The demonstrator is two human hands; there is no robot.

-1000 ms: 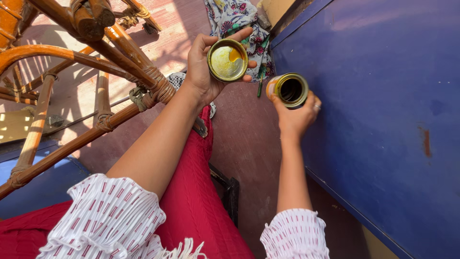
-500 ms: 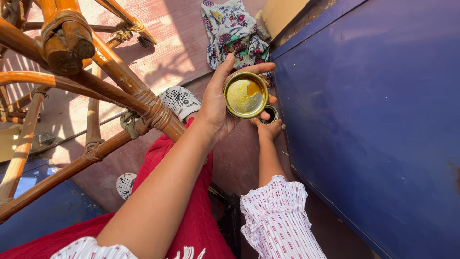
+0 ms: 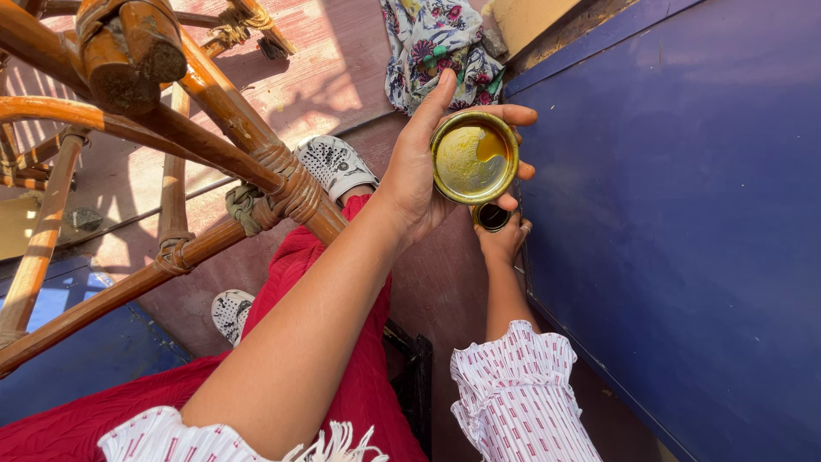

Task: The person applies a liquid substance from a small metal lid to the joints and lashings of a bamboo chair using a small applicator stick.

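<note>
My left hand (image 3: 423, 167) holds up a round metal lid (image 3: 474, 158), its inner side facing me and smeared with yellowish paint. Below and behind the lid, my right hand (image 3: 503, 239) is lowered toward the floor and grips a small open tin can (image 3: 492, 216) with a dark inside. Most of the can is hidden by the lid and my fingers. Both hands are next to a large blue painted panel (image 3: 684, 222) on the right.
A brown cane chair frame (image 3: 214, 120) stands at left. A floral cloth (image 3: 436, 43) lies on the reddish floor ahead. My red garment (image 3: 333, 342) and white patterned shoes (image 3: 335, 164) are below. A dark object (image 3: 415, 376) rests by my leg.
My right hand has lowered the can toward the floor beside the blue panel. My left hand has moved right with the lid, now over the can.
</note>
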